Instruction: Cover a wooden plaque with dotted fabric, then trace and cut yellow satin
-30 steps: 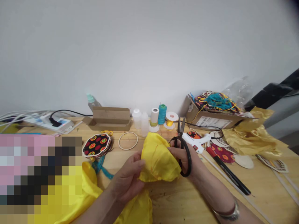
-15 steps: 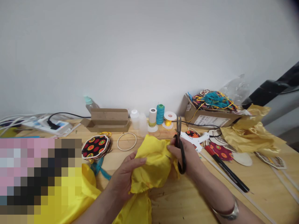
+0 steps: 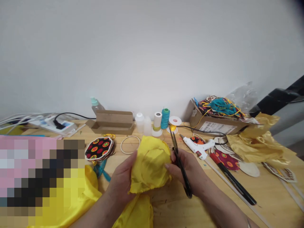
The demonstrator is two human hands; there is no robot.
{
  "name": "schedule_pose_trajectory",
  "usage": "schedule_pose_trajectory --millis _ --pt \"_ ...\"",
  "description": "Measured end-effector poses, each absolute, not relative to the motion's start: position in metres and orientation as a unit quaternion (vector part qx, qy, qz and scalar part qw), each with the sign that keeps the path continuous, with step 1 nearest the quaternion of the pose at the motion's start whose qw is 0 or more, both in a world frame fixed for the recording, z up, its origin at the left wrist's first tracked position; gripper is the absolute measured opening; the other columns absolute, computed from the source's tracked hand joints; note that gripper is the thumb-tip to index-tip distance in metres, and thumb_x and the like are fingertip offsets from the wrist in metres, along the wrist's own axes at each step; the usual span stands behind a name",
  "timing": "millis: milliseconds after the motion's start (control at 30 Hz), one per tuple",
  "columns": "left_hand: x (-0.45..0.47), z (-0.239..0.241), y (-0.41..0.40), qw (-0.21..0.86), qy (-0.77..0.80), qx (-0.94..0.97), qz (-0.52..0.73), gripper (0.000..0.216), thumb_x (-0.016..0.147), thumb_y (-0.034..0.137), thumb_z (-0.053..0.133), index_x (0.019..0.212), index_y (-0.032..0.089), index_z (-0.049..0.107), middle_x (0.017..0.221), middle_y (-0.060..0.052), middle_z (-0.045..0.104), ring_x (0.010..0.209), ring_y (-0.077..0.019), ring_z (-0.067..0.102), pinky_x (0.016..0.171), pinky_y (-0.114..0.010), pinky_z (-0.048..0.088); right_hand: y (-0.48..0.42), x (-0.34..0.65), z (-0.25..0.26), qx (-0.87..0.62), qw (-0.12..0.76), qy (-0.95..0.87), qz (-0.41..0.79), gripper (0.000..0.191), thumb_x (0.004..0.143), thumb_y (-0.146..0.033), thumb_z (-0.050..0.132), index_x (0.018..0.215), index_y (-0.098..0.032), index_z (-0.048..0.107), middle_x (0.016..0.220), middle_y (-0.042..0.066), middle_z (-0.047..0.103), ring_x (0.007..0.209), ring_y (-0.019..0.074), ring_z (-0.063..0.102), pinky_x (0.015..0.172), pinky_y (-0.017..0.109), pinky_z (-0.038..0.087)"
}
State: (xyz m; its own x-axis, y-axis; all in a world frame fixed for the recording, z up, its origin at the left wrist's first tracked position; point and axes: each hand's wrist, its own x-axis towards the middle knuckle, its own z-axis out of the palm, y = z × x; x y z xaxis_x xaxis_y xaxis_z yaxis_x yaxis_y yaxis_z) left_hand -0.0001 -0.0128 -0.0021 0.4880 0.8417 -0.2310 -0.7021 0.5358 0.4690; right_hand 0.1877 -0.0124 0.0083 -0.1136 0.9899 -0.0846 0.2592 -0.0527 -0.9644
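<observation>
My left hand [image 3: 124, 175] grips a piece of shiny yellow cloth [image 3: 149, 164] from its left side; most of its fingers are hidden behind the cloth. A rounded outline shows through the fabric, but what lies under it is hidden. My right hand [image 3: 187, 169] keeps black scissors [image 3: 181, 169], their blades pointing up and away. Its thumb presses on the right side of the cloth. More yellow fabric [image 3: 136, 212] hangs below and lies on the table to the left. Just beyond my left hand rests a thin round hoop [image 3: 122, 145].
Behind the cloth stand white bottles [image 3: 140, 123], a teal thread cone [image 3: 165, 118] and a yellow thread spool [image 3: 175, 122]. A white glue gun [image 3: 199, 147] and a black marker [image 3: 235, 180] lie to the right. Patterned pieces [image 3: 98, 148] and an open cardboard box [image 3: 114, 122] sit left.
The cloth has turned and been drawn flatter over the rounded shape. My right thumb has moved down onto its front, and the scissors have tilted. The view has shifted slightly.
</observation>
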Motion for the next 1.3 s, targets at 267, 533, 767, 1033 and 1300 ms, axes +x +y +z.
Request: schedule_pose_trajectory --millis 267,533,767,1033,1300 --pt "0.009 -0.011 -0.025 0.821 0.057 0.326 0.464 0.084 0.057 0.073 0.067 0.124 0.023 0.060 0.128 -0.009 0.061 0.131 -0.0350 0.041 0.110 -0.047 0.028 -0.005 0.181 0.006 -0.506 0.502 -0.363 0.600 0.028 0.055 -0.025 0.071 0.061 -0.019 0.045 0.050 -0.008 0.042 0.045 0.0070 0.037 0.046 0.021 0.026" --pt "0.016 -0.009 -0.028 0.773 0.186 0.363 0.487 0.066 0.064 0.042 0.080 0.124 0.023 0.060 0.129 -0.012 0.059 0.129 -0.0361 0.042 0.108 -0.049 0.029 -0.004 0.181 -0.005 -0.440 0.522 -0.309 0.662 0.029 0.056 -0.026 0.078 0.063 -0.018 0.051 0.053 -0.006 0.049 0.048 0.0086 0.044 0.047 0.022 0.033" --pt "0.015 0.002 -0.038 0.679 0.313 0.521 0.412 0.060 0.061 0.015 0.082 0.118 0.025 0.065 0.125 -0.007 0.064 0.119 -0.0321 0.053 0.103 -0.042 0.038 -0.010 0.175 0.004 -0.465 0.516 -0.310 0.649 0.034 0.054 -0.028 0.078 0.067 -0.018 0.049 0.056 -0.006 0.048 0.048 0.0086 0.044 0.047 0.021 0.032" --pt "0.021 0.001 -0.026 0.716 0.337 0.381 0.478 0.028 0.083 0.029 0.062 0.106 0.016 0.071 0.108 -0.010 0.072 0.108 -0.0286 0.062 0.099 -0.040 0.042 -0.007 0.178 -0.006 -0.446 0.510 -0.310 0.667 0.033 0.055 -0.028 0.077 0.065 -0.018 0.047 0.054 -0.006 0.048 0.048 0.0090 0.045 0.047 0.021 0.032" --pt "0.025 -0.003 -0.025 0.773 0.176 0.265 0.549 0.047 0.075 0.043 0.070 0.116 0.020 0.065 0.112 -0.010 0.070 0.116 -0.0292 0.057 0.101 -0.041 0.041 -0.013 0.175 -0.001 -0.472 0.477 -0.376 0.639 0.029 0.057 -0.027 0.074 0.067 -0.018 0.048 0.058 -0.006 0.045 0.053 0.0091 0.042 0.052 0.022 0.032"
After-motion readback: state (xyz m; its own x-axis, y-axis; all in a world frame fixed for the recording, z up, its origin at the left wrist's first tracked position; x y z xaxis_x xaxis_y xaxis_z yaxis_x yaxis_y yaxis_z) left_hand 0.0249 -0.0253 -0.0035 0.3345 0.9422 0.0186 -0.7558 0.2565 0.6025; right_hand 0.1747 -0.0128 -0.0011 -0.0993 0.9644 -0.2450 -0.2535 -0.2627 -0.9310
